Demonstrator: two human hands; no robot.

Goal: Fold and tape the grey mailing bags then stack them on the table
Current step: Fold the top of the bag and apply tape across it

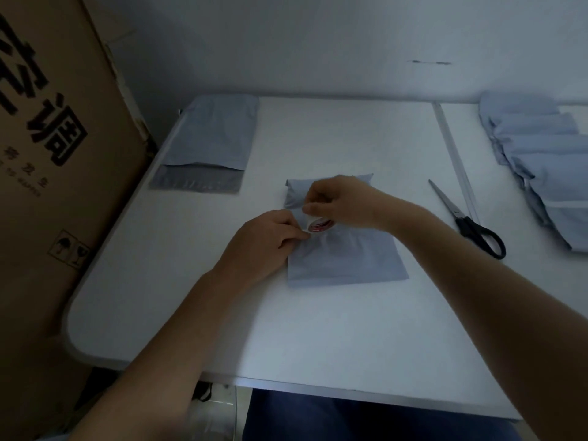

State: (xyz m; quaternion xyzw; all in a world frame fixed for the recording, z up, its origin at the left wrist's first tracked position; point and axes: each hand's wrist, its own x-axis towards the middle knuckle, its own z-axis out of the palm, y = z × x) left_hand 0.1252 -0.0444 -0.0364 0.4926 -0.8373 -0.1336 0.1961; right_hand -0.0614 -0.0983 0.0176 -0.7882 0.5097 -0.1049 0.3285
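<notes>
- grey mailing bag (346, 259) sits mid-table, smooth matte plastic, far end rolled over into a puffy fold – lies flat on the white table (286, 329)
- right hand (343, 202) curls round a small tape roll (319, 225), red-and-white core, just above the bag
- left hand (267, 243) pinches at the roll's edge with thumb and fingertips – looks like the tape end, too small to be sure
- flat unfolded bags (210, 138) far left, darker flap toward me
- folded bags (541, 160) heaped far right, crinkly
- black-handled scissors (467, 218) lie closed between
- big brown cardboard box (47, 154) with black print stands left
</notes>
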